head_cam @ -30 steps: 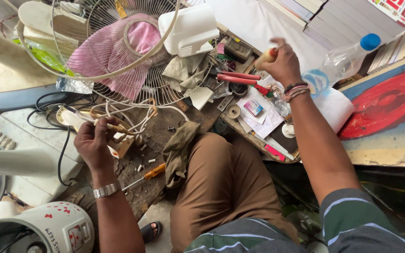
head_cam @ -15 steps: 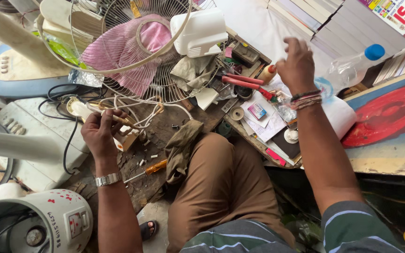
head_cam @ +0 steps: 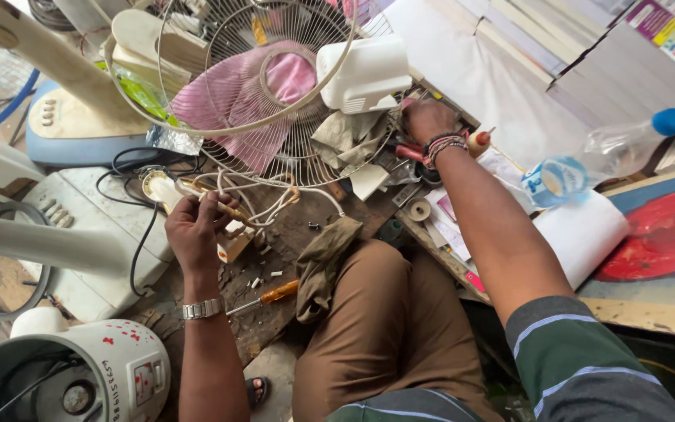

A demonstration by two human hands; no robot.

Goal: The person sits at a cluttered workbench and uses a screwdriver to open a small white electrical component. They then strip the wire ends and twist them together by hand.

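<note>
Head view, left hand: my left hand was closed around a bundle of white wires, thumb and fingers pinched on them just below the fan grille. A metal wristwatch sat on that wrist.

Head view, wires: their long run went from my grip up and to the right, toward the white motor housing of the fan, with loose loops sagging onto the dirty wooden board.

Head view, right hand: my right hand was reaching forward with fingers curled down into the clutter of tools beside the motor housing. It lay right at a red-handled tool, but I could not tell whether it had hold of it or of something beneath (the knuckles hid the fingertips).

Head view, key relation: the wires were already in my left hand, well apart from my right; the red-handled tool lay across under the right wrist, so the right hand was plainly the nearer one to it.

Head view, nearby: an orange-handled screwdriver lay on the board between my left forearm and my knee, touched by neither hand. A grey rag draped over my thigh. A clear plastic bottle with a blue cap lay on its side to the right, and a white rice cooker stood at my lower left.
</note>
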